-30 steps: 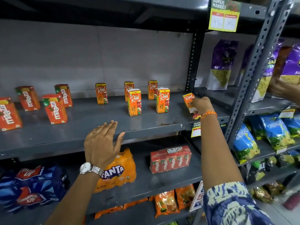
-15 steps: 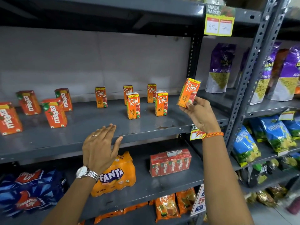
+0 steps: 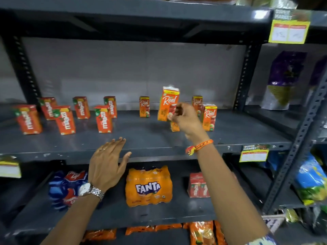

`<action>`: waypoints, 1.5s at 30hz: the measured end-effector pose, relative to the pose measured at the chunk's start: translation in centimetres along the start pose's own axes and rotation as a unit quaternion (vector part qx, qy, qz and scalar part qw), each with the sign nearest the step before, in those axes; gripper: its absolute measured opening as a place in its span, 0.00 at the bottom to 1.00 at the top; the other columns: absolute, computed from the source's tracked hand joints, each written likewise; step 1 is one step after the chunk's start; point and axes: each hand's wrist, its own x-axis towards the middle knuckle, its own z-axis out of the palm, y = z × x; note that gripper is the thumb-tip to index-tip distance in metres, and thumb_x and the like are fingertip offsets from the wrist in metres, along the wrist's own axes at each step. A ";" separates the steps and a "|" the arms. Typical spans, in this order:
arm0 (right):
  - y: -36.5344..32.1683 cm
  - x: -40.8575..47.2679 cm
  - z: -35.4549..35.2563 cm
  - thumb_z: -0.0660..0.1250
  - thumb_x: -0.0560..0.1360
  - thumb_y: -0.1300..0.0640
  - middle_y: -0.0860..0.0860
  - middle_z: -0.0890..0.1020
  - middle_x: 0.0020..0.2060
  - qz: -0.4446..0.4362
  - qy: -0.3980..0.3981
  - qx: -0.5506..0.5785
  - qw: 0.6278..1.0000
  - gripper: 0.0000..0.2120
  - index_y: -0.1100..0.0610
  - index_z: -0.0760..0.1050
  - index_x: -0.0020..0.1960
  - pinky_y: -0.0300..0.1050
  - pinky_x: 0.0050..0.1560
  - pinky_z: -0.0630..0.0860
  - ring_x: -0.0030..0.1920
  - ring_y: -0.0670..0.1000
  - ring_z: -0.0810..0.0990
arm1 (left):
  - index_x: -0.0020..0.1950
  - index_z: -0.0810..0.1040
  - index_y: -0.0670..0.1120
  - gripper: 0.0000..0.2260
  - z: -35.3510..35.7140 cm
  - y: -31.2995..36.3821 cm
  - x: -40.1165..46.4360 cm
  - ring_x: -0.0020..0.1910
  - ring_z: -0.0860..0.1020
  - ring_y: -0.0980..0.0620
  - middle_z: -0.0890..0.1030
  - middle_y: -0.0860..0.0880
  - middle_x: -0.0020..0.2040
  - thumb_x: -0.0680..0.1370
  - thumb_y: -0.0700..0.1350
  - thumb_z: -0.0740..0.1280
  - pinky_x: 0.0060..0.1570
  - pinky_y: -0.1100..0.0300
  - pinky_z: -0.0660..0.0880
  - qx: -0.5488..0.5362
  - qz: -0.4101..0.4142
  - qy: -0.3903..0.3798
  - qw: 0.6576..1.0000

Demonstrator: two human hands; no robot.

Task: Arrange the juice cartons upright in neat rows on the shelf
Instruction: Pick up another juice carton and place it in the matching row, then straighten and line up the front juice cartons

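Observation:
My right hand point(image 3: 186, 121) grips an orange Real juice carton point(image 3: 167, 105), held upright just above the grey shelf point(image 3: 141, 142). Three more Real cartons show around it: one behind to the left point(image 3: 144, 106), one at the back right point(image 3: 196, 103), one at the front right point(image 3: 209, 117). Part of another carton point(image 3: 174, 127) peeks out under my hand. Several red Maaza cartons point(image 3: 103, 119) stand upright in two loose rows on the left. My left hand point(image 3: 108, 163) hovers open, fingers spread, at the shelf's front edge.
The lower shelf holds a Fanta pack point(image 3: 148, 186), a blue and red bottle pack point(image 3: 66, 188) and a red carton multipack point(image 3: 199, 185). Snack bags point(image 3: 281, 80) fill the neighbouring bay on the right. A dark upright post point(image 3: 245, 76) separates the bays. Yellow price tags hang on shelf edges.
My right hand has carried the Real carton leftwards from the right end of the shelf in among the other Real cartons. The view has shifted left. My left hand has stayed by the edge.

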 end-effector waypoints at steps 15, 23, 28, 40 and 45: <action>3.8 2.7 9.2 0.74 0.72 0.60 0.57 0.82 0.58 0.084 -0.070 -0.214 0.971 0.18 0.61 0.77 0.60 0.54 0.64 0.76 0.60 0.58 0.80 | 0.64 0.79 0.51 0.24 -1.9 -0.8 0.9 0.60 0.79 0.49 0.82 0.50 0.61 0.79 0.62 0.53 0.57 0.54 0.74 -0.050 -0.031 -0.007 0.998; 3.0 0.6 8.5 0.72 0.73 0.63 0.57 0.81 0.58 0.033 -0.035 -0.260 0.964 0.23 0.61 0.71 0.66 0.53 0.63 0.77 0.60 0.56 0.80 | 0.63 0.79 0.42 0.19 -2.3 0.2 7.9 0.53 0.81 0.47 0.82 0.46 0.59 0.75 0.50 0.70 0.53 0.57 0.74 -0.211 -0.148 -0.090 0.962; 2.8 -1.1 3.7 0.73 0.71 0.66 0.51 0.80 0.47 -0.068 0.185 -0.192 0.961 0.19 0.56 0.74 0.59 0.50 0.53 0.81 0.50 0.51 0.81 | 0.69 0.72 0.45 0.29 -0.6 1.0 11.8 0.57 0.79 0.47 0.80 0.45 0.63 0.71 0.54 0.74 0.57 0.52 0.74 -0.243 -0.121 -0.183 0.945; 4.9 3.3 0.4 0.76 0.70 0.59 0.57 0.76 0.66 0.119 -0.013 -0.239 0.964 0.34 0.58 0.64 0.71 0.54 0.69 0.69 0.68 0.58 0.74 | 0.57 0.80 0.45 0.20 2.5 0.9 13.8 0.54 0.81 0.46 0.83 0.44 0.57 0.70 0.53 0.75 0.49 0.56 0.71 -0.285 -0.151 -0.153 0.934; 5.9 3.3 0.4 0.74 0.71 0.57 0.57 0.77 0.66 0.096 0.016 -0.277 0.956 0.31 0.59 0.67 0.70 0.55 0.69 0.70 0.68 0.59 0.74 | 0.58 0.80 0.46 0.21 3.2 1.0 13.9 0.53 0.80 0.46 0.83 0.45 0.56 0.70 0.55 0.75 0.49 0.54 0.71 -0.296 -0.155 -0.155 0.930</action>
